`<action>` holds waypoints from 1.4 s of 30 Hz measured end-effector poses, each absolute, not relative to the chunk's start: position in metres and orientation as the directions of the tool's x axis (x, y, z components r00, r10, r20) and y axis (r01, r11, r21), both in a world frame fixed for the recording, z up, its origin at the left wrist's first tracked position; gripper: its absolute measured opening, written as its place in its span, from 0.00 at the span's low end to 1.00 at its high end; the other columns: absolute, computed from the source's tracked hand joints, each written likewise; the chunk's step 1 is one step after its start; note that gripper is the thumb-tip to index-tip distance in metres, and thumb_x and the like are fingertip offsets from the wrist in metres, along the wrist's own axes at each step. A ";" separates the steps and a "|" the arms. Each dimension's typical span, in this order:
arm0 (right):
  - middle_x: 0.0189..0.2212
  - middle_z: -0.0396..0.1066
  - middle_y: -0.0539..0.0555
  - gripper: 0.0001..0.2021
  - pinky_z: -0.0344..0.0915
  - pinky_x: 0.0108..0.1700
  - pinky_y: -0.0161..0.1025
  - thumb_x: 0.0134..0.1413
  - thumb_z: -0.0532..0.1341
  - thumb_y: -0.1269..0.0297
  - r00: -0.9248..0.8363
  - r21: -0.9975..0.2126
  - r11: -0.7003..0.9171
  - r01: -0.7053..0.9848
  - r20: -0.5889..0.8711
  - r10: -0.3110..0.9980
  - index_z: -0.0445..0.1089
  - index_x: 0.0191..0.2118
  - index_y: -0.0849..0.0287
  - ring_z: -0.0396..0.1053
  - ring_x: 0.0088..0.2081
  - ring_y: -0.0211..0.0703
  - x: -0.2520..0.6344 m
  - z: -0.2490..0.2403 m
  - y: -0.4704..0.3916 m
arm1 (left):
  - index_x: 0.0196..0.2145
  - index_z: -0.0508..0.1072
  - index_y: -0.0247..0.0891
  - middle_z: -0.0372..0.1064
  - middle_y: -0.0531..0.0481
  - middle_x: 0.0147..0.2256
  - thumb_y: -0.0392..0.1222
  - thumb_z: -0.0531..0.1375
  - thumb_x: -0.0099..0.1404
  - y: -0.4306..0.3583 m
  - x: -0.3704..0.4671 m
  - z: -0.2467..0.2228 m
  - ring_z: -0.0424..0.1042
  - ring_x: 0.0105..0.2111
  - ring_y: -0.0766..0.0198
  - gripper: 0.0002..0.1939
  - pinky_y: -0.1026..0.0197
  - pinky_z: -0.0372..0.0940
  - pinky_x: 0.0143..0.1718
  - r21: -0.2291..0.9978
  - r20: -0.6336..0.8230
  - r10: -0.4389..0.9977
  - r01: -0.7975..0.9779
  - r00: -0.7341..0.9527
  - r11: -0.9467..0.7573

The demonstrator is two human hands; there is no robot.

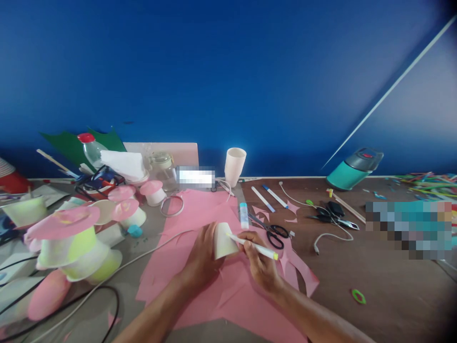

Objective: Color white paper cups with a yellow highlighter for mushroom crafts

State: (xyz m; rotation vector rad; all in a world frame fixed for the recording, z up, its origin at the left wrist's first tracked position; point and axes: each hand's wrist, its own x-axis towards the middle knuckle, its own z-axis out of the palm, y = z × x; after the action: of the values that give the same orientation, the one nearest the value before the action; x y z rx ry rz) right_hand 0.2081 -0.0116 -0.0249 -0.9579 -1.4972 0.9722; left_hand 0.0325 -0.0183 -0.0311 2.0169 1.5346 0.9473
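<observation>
My left hand point(200, 252) is wrapped round a small white paper cup point(222, 245), which lies tilted on its side above the pink paper point(200, 302). Between the fingers of my right hand point(260, 261) is a white marker point(257, 247) with a yellow end. Its tip meets the cup's side, where a faint yellow tint shows. Just beyond my right hand lie black-handled scissors point(276, 236) and a glue stick point(243, 216) with a blue cap.
Cups with pink paper discs point(64, 221) crowd the left side, crossed by a white cable point(143, 256). A tall white cup point(234, 166) stands by the wall. Two markers point(263, 199), more scissors point(321, 217) and a teal flask point(353, 169) are on the right.
</observation>
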 end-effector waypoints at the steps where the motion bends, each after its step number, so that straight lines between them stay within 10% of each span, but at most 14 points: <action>1: 0.27 0.66 0.51 0.13 0.63 0.30 0.36 0.62 0.52 0.56 -0.118 -0.932 0.354 0.077 0.344 0.931 0.68 0.39 0.58 0.63 0.27 0.39 0.208 -0.025 -0.011 | 0.59 0.50 0.36 0.57 0.36 0.53 0.34 0.59 0.56 -0.018 0.032 -0.032 0.58 0.54 0.47 0.35 0.42 0.59 0.54 0.692 0.264 0.952 0.658 0.154 -0.298; 42: 0.21 0.60 0.49 0.17 0.56 0.24 0.36 0.59 0.52 0.50 -0.042 -0.959 0.284 0.000 0.284 0.958 0.68 0.32 0.56 0.56 0.22 0.37 0.210 -0.005 -0.016 | 0.59 0.50 0.33 0.55 0.33 0.55 0.40 0.60 0.57 -0.018 0.033 -0.034 0.57 0.56 0.44 0.36 0.41 0.58 0.54 0.681 0.244 0.960 0.680 0.140 -0.272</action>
State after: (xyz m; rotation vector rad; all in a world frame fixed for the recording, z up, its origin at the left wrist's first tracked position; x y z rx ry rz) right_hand 0.2101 -0.0165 -0.0048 -0.9788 -1.3662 1.0197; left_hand 0.0331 -0.0176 -0.0343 2.0158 1.5718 0.9236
